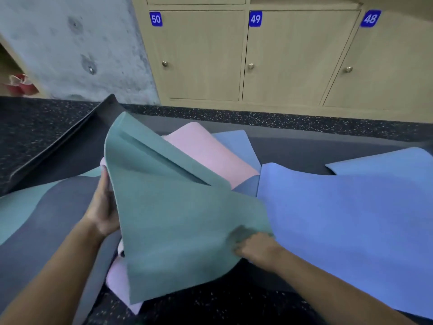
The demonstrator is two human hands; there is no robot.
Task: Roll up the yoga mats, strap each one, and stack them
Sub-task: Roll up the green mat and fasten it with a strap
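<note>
Progress, head view: near zero. No mat rolled, strapped or stacked; no straps in sight. Green mat (pixel 178 219) lifted off the heap on the floor (pixel 210 308), near centre: left hand (pixel 104 207) gripping its left edge, right hand (pixel 254 248) pinching its near corner. Beneath: one pink mat (pixel 210 156), blue mat (pixel 351 219) right, dark grey mat (pixel 77 151) far left. Total uncountable, too much overlap. Three locker doors (pixel 199 55) far.
</note>
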